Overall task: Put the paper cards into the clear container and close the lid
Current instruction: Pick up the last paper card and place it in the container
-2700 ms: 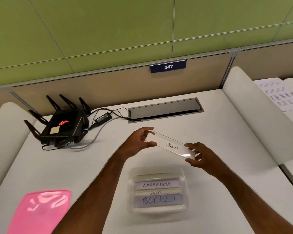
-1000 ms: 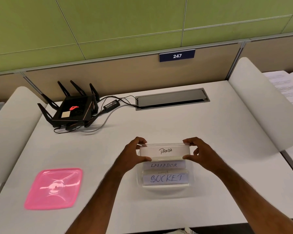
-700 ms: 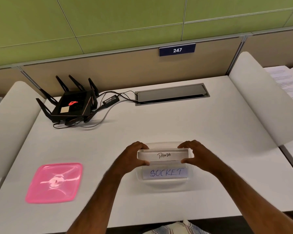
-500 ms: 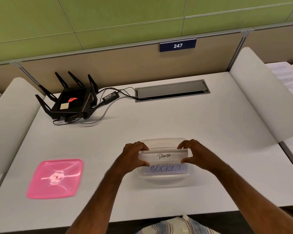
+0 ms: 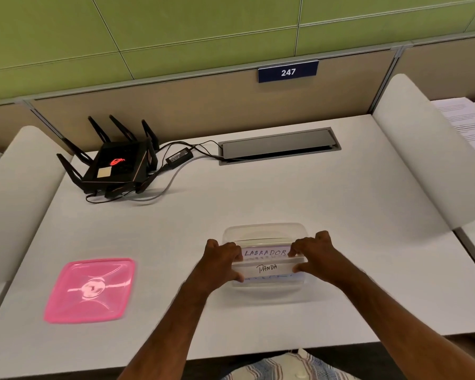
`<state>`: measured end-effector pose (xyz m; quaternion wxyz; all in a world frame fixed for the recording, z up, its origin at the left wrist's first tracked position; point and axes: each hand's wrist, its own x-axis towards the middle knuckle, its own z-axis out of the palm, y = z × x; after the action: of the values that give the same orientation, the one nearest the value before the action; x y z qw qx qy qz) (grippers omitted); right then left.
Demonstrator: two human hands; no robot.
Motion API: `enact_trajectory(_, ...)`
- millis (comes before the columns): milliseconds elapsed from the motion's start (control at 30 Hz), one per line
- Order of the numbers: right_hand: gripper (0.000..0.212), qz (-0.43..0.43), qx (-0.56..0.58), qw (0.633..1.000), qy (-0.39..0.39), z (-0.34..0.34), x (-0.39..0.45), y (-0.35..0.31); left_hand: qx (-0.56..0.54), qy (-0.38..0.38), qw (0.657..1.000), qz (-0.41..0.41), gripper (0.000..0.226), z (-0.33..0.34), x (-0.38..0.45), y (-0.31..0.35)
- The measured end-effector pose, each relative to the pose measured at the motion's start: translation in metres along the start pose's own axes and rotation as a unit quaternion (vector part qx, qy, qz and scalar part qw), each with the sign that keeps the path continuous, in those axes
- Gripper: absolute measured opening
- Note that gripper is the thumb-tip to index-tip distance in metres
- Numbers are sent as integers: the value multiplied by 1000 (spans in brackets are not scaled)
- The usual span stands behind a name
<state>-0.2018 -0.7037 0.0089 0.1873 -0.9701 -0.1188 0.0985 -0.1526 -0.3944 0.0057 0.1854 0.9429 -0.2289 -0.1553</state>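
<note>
The clear container (image 5: 263,231) stands on the white desk in front of me. Inside it a card reading LABRADOR (image 5: 265,252) lies toward the back. In front of that, the PANDA card (image 5: 268,268) sits low in the container, covering most of another card whose blue writing just shows below it. My left hand (image 5: 221,263) grips the PANDA card's left end and my right hand (image 5: 311,257) grips its right end. The pink lid (image 5: 89,290) lies flat on the desk to the left, apart from the container.
A black router (image 5: 115,165) with antennas and cables sits at the back left. A grey cable hatch (image 5: 279,145) is set into the desk at the back. Curved white dividers (image 5: 412,149) flank the desk. Printed papers (image 5: 466,119) lie at the far right.
Both hands have lowered the PANDA card from mid-air into the container, then slid it toward me over the SOCKET card, uncovering the LABRADOR card. The view has tilted down.
</note>
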Motion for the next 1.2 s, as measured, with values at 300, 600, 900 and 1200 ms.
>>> enact_trajectory(300, 33, -44, -90, 995, 20, 8, -3, -9, -19, -29, 997, -65, 42, 4, 4, 3)
enact_trajectory(600, 34, -65, -140, 987, 55, 2, -1, -20, -14, -6, 999, -41, 14, 7, 5, 6)
enact_trajectory(900, 33, -80, -136, 985, 68, -5, 0, -19, 130, -19, 991, 19, 29, 8, 15, 2)
enact_trajectory(1200, 12, -46, -69, 993, 85, -5, 10, -28, 139, 52, 983, 110, 36, -3, 15, 2)
